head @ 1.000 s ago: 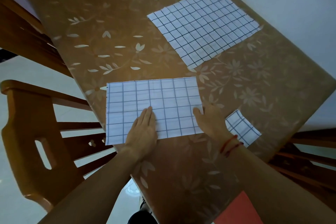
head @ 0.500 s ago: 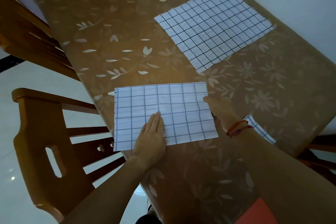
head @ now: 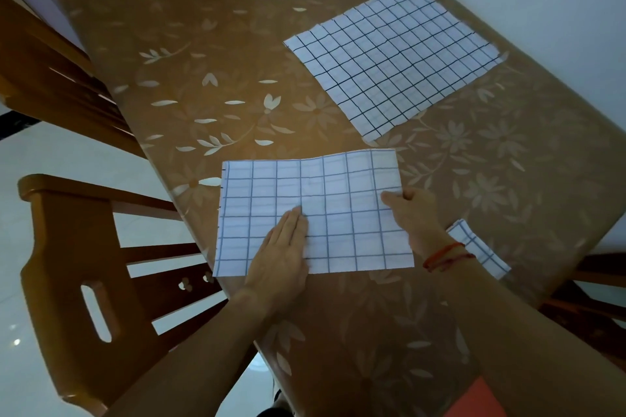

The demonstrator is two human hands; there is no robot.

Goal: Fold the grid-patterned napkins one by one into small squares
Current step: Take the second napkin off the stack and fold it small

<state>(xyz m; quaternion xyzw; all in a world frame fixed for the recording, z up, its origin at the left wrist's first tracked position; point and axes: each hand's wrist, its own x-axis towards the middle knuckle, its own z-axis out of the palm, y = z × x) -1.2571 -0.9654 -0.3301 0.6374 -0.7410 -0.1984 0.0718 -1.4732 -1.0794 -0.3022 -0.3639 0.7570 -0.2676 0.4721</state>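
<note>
We have the half-folded napkin (head: 311, 210) lying flat at the near left edge of the table (head: 203, 44). Our left hand (head: 281, 254) lies flat on its lower middle, fingers straight and together. Our right hand (head: 411, 213) pinches its right edge, thumb on top, though the fingers beneath are hidden. An unfolded napkin (head: 393, 57) lies farther back; a small folded one (head: 481, 247) sits just right of the wrist.
</note>
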